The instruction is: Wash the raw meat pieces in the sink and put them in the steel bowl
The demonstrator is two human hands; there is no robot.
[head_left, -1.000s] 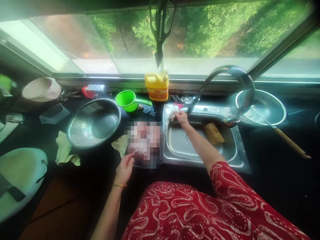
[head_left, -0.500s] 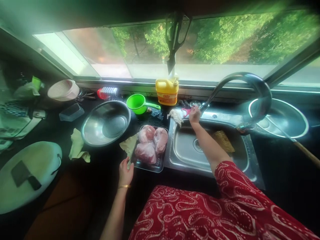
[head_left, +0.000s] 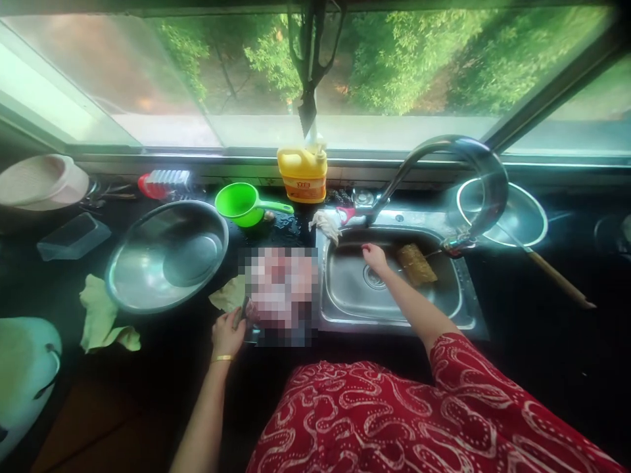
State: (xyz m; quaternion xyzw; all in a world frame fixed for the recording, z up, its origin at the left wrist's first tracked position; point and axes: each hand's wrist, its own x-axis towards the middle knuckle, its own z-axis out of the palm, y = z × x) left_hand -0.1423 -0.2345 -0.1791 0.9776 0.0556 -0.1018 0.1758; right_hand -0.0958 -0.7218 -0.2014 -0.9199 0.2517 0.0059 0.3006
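Note:
My left hand grips the left edge of a shallow metal tray, its fingers closed around the rim. Pink raw meat lies in the tray, blurred by a block of coarse pixels; the earlier view shows three pieces. My right hand hangs over the sink, fingers curled, with nothing visible in them. Behind it the curved faucet arches over the basin. A tan sponge-like block lies in the sink's right side. A pale cloth drapes over the sink's back left corner.
Left of the tray are a wide metal basin, a green ladle-shaped scoop and crumpled pale cloths. A yellow detergent jug stands by the window. Right of the sink sits a bowl with a wooden-handled utensil.
My right hand has come away from beside the faucet base, forward and down over the sink basin. My left hand stays at the tray's edge. The view has shifted to the right.

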